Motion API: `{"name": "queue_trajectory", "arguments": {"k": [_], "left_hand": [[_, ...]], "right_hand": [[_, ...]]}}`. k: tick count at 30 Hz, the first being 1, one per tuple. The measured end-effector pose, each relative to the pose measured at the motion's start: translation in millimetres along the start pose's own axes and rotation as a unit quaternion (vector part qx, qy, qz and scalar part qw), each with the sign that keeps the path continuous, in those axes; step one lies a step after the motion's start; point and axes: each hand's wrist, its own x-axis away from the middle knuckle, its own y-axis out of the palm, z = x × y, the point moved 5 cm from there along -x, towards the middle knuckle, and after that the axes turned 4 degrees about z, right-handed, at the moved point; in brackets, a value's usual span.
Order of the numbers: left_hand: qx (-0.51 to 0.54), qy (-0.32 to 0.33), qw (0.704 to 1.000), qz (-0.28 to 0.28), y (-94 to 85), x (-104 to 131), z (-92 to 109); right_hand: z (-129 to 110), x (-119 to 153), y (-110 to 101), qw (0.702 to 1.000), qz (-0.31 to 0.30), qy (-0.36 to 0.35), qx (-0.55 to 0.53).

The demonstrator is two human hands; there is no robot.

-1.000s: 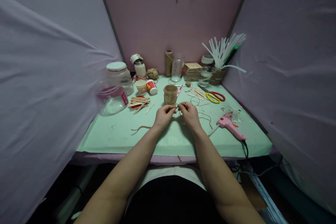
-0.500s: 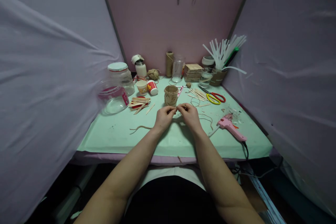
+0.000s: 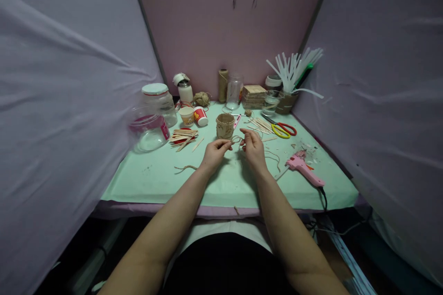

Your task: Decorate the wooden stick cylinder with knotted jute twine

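Observation:
Between my two hands a thin piece of twine (image 3: 236, 138) forms a small loop. My left hand (image 3: 216, 152) pinches it at the fingertips, just in front of a brown twine-trimmed cup (image 3: 224, 126) that stands upright. My right hand (image 3: 253, 147) has its index finger raised and apart, while its other fingers curl at the twine's right side. A loose end of twine (image 3: 186, 168) lies on the table left of my left wrist, and more twine (image 3: 274, 156) curves right of my right hand.
A pink glue gun (image 3: 305, 169) lies at the right, with scissors (image 3: 284, 129) behind it. Wooden sticks (image 3: 184, 138) are piled at the left near a clear jar (image 3: 149, 131). Paper cups (image 3: 200, 116), a twine ball (image 3: 201, 98) and stacked wooden squares (image 3: 254, 96) stand farther back.
My right hand has moved away from my left and its index finger has lifted. A loop of twine now shows between them. The loose end at the left has shifted slightly right.

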Motion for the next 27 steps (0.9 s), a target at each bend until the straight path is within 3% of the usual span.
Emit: {"name": "queue_trajectory", "arguments": {"k": [5, 11, 19, 27], "left_hand": [[0.029, -0.031, 0.999, -0.028, 3.6, 2, -1], [0.018, -0.023, 0.998, -0.063, 7.3, 4, 2], [0.041, -0.013, 0.997, -0.063, 6.9, 5, 4], [0.032, -0.003, 0.999, -0.034, 3.2, 4, 6]], "right_hand": [[1, 3, 8, 0.998, -0.057, -0.005, 0.015], [13, -2, -13, 0.993, 0.080, 0.044, 0.080], [19, -5, -26, 0.985, 0.147, 0.067, 0.067], [18, -4, -23, 0.983, 0.148, 0.033, 0.101]]}}
